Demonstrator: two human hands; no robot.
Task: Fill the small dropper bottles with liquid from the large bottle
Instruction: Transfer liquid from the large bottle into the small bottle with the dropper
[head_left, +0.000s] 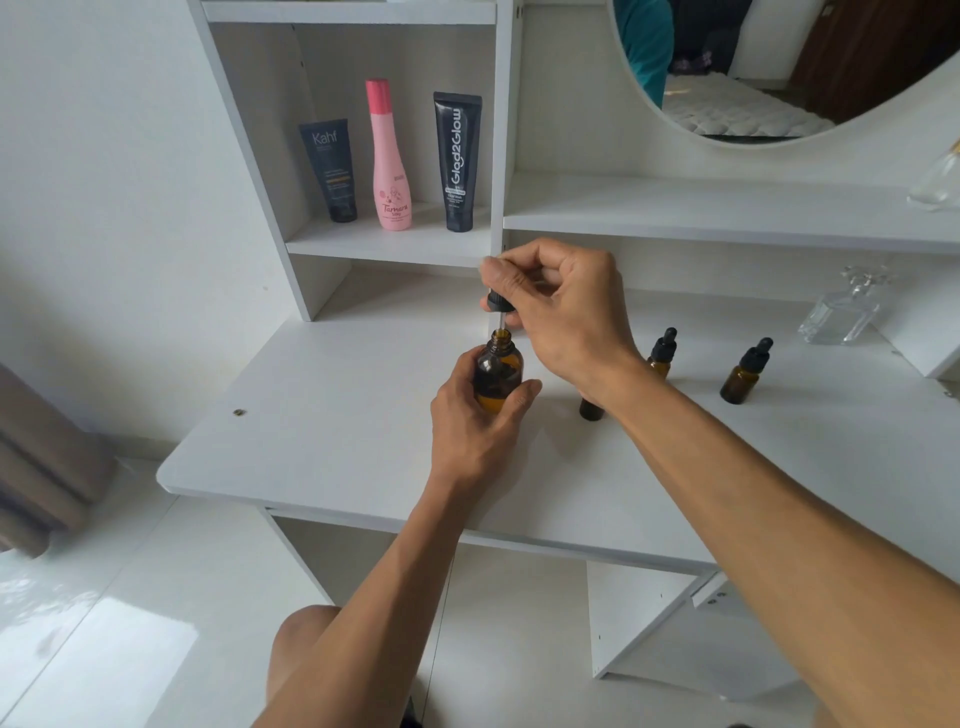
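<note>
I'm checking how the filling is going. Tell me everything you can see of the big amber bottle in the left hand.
The large amber bottle looks like brown glass, round-shouldered with a short open neck, cap off. Amber liquid fills its lower part. It stands upright at the white desk; whether its base rests there is hidden. The left hand grips its body, and the dropper, pinched by the right hand, has its glass tube entering the neck.

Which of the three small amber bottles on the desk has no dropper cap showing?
The small bottle mostly hidden under the right wrist. Only its base shows. The middle bottle and the rightmost bottle wear black dropper caps.
</note>
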